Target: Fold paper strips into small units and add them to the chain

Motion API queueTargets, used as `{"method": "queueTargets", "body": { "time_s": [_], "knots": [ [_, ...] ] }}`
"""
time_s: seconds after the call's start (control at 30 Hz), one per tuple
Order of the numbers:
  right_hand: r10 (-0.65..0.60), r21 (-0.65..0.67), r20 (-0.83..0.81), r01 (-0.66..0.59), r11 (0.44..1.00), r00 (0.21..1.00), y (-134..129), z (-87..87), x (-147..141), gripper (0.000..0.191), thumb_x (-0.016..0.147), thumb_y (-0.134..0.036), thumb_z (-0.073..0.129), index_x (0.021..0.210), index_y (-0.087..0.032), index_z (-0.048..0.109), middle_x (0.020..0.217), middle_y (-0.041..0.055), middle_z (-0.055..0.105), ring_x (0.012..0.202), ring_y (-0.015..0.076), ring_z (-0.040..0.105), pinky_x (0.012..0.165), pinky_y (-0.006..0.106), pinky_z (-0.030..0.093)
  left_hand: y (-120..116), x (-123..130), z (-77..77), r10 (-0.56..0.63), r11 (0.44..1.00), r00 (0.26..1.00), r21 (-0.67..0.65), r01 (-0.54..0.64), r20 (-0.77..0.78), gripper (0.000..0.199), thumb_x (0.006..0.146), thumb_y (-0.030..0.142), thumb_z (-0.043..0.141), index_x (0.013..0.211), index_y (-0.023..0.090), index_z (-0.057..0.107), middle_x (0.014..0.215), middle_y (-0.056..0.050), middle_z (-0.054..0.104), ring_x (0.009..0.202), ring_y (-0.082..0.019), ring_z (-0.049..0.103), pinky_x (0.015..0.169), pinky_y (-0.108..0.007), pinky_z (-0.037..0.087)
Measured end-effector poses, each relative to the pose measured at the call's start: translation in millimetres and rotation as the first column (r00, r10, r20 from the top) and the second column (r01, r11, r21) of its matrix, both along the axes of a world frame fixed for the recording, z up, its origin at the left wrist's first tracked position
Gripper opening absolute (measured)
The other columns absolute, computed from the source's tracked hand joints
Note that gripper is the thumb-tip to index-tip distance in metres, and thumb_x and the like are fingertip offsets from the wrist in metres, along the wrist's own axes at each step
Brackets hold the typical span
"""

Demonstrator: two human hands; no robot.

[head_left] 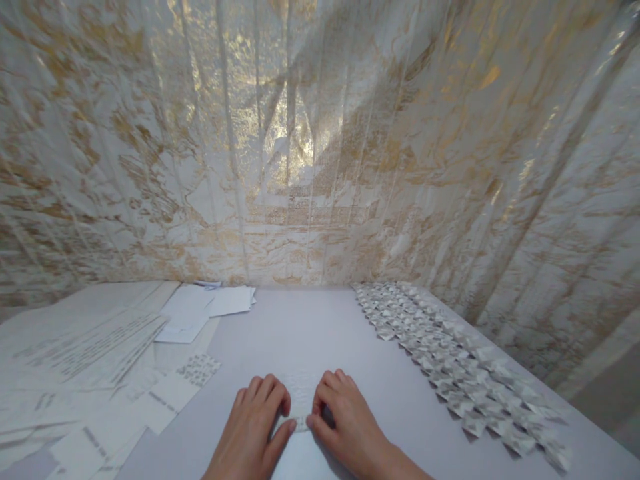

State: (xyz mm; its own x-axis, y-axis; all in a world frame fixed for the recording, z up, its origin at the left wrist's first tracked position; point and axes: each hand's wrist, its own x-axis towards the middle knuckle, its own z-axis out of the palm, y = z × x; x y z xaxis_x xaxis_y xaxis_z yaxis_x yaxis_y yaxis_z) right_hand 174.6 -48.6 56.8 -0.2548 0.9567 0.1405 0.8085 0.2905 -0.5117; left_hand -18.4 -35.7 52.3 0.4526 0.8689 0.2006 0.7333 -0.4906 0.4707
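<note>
Strip (pixel 301 424) left of folded papers (pixel 453 373) | our left hand (pixel 255 417) and right hand (pixel 347 413): thumbs at its ends, whether closed we cannot tell | likely light, easily creased; best held endwise

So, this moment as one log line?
left hand: thumb at left end of printed white paper strip | right hand: thumb at its right end | left side: white paper sheets | right side: rows of folded printed paper

On the flat lilac-grey tabletop (pixel 295 333), printed white paper sheets (pixel 100 347) lie left, plain white rectangular paper sheets (pixel 187 310) back left, pointed grey-white folded-paper pieces (pixel 450 367) right. Front centre: a small printed white paper strip (pixel 301 423). Behind: a white-and-gold fabric curtain (pixel 300 167).
</note>
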Motion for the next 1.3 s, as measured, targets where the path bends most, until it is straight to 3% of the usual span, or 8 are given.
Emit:
{"method": "queueTargets", "body": {
  "time_s": [0.23,0.37,0.53,0.77,1.0,1.17,1.3],
  "knots": [
    [-0.052,-0.011,-0.051,0.052,0.999,0.997,-2,-0.9,-8,0.024,0.080,-0.026,0.084,0.086,-0.021,0.061,0.097,0.0016,0.063,0.099,0.0238,0.054,0.092,0.036,0.035,-1,2,-5.6,0.002,1.000,0.999,0.014,-0.002,0.041,0.006,0.092,0.023,0.060,0.086,0.025,0.062,0.098,-0.001,0.064,0.095,-0.025,0.055,0.084,-0.039,0.040],
    [-0.043,-0.072,-0.102,0.036,0.997,0.994,-1,2.0,-4,0.020,0.079,-0.012,0.074,0.092,-0.022,0.063,0.101,0.0008,0.062,0.104,0.0238,0.053,0.096,0.037,0.033,1,1,-6.1,-0.003,1.000,0.997,-0.003,0.003,0.072,0.006,0.090,0.021,0.060,0.086,0.025,0.062,0.098,0.000,0.065,0.096,-0.026,0.055,0.085,-0.039,0.041],
    [0.042,-0.157,-0.173,-0.070,0.985,0.984,3,8.9,9,0.039,0.069,0.003,0.058,0.095,-0.024,0.067,0.101,0.0004,0.060,0.106,0.0224,0.053,0.103,0.039,0.032,3,-7,-7.1,-0.046,0.998,0.996,-0.049,0.049,0.076,0.013,0.090,0.019,0.058,0.091,0.027,0.068,0.102,-0.001,0.066,0.100,-0.026,0.055,0.087,-0.040,0.041],
    [0.061,-0.172,-0.212,-0.098,0.980,0.975,2,12.6,15,0.042,0.069,0.006,0.054,0.091,-0.024,0.073,0.102,0.0004,0.060,0.108,0.0213,0.055,0.109,0.042,0.029,0,-8,-6.3,-0.095,0.994,0.996,0.059,0.094,0.000,0.017,0.079,0.014,0.075,0.088,0.028,0.071,0.106,0.001,0.070,0.102,-0.025,0.057,0.088,-0.038,0.042],
    [0.089,-0.110,-0.209,-0.114,0.987,0.974,0,8.5,14,0.032,0.074,0.005,0.064,0.091,-0.020,0.073,0.100,0.0011,0.062,0.104,0.0201,0.055,0.097,0.034,0.038,6,-6,-7.4,-0.182,0.971,0.973,0.130,0.201,-0.144,0.008,0.093,0.019,0.065,0.089,0.025,0.069,0.101,-0.001,0.072,0.095,-0.025,0.061,0.080,-0.036,0.044],
    [0.139,-0.041,-0.152,-0.146,0.988,0.979,0,3.4,12,0.027,0.077,0.003,0.068,0.093,-0.018,0.072,0.099,0.0024,0.065,0.103,0.0198,0.058,0.093,0.031,0.041,10,-10,-20.8,-0.210,0.912,0.959,0.315,0.262,-0.189,0.014,0.092,0.010,0.064,0.090,0.024,0.067,0.097,0.000,0.071,0.089,-0.022,0.060,0.077,-0.034,0.041],
    [0.173,0.045,0.019,-0.174,0.984,0.985,0,0.0,7,0.020,0.081,-0.004,0.070,0.096,-0.017,0.071,0.100,0.0053,0.068,0.098,0.0213,0.061,0.085,0.030,0.044,12,-4,-25.8,-0.195,0.772,0.974,0.595,0.223,-0.111,0.027,0.098,0.009,0.052,0.078,0.022,0.064,0.083,0.000,0.068,0.080,-0.021,0.056,0.078,-0.035,0.037]
  ]
}}
